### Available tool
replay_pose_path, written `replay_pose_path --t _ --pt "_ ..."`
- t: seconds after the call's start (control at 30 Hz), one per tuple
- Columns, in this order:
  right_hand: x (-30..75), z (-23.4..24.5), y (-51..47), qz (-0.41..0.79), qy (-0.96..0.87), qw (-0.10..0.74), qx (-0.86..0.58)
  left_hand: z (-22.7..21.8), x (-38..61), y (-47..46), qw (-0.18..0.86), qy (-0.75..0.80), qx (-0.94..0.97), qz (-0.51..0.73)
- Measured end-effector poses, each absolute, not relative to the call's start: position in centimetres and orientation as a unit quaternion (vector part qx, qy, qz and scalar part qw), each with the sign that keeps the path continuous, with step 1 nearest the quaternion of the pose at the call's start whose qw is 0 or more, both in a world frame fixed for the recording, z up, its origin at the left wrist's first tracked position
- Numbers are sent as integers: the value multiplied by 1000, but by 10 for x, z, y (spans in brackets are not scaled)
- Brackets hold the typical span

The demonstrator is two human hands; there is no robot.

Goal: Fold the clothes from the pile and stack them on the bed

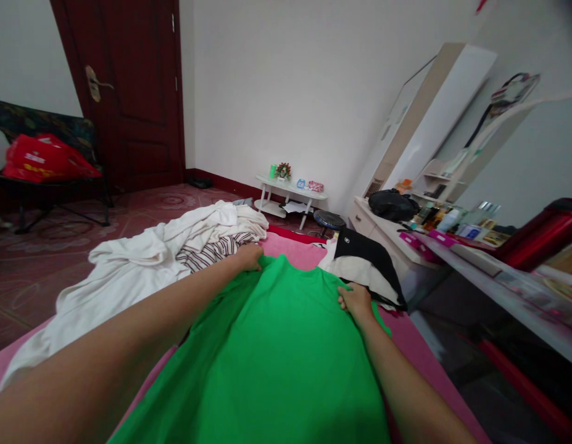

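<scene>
A bright green T-shirt (295, 357) stretches toward me over a pink bedspread (297, 250), its neckline at the far end. My left hand (249, 256) is closed on the shirt's left shoulder, beside the heaped clothes. At the opposite shoulder, my right hand (357, 300) pinches the fabric with curled fingers. White clothes (142, 259) lie in a loose pile to the left, with a brown-and-white striped garment (216, 251) among them. Just beyond my right hand sits a folded black-and-white garment (369, 259).
A dressing table (382, 231) with a black bag (393, 205) and several bottles stands along the right. Against the back wall is a low white table (292, 190), with a round stool (329, 220) beside it. A chair at left holds a red bag (47, 159).
</scene>
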State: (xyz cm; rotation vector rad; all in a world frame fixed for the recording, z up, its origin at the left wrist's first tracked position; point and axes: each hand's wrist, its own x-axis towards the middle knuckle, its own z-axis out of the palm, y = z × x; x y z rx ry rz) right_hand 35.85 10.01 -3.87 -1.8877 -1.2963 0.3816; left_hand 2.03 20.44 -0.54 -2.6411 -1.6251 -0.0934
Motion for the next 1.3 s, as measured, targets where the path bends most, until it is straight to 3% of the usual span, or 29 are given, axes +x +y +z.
replay_pose_path --t 0.23,0.33,0.4,0.5,0.6,0.7,0.87,1.07,1.17,1.3 --pt "359 -16 94 43 -423 670 -608 32 3 201 97 -579 -792 -167" --pt "364 -2 110 23 -420 702 -574 52 2 209 123 -589 -769 -214" --pt "368 6 121 2 -457 669 -586 62 5 215 139 -591 -758 -238" --pt "369 12 130 -3 -542 545 -639 66 12 218 158 -595 -744 -260" --pt "365 7 120 10 -595 419 -686 53 16 209 178 -585 -752 -248" --pt "358 -6 85 29 -648 355 -673 31 12 179 180 -526 -809 -190" --pt "349 -20 -9 136 -700 292 -638 4 -19 81 50 -378 -920 -86" --pt "355 -15 -114 263 -668 253 -649 -7 -73 -43 -169 -301 -935 -78" --pt "371 -19 -152 243 -623 248 -701 -10 -94 -70 -192 -351 -914 -74" --pt "381 -29 -194 215 -580 218 -755 -14 -119 -79 -140 -455 -876 -74"
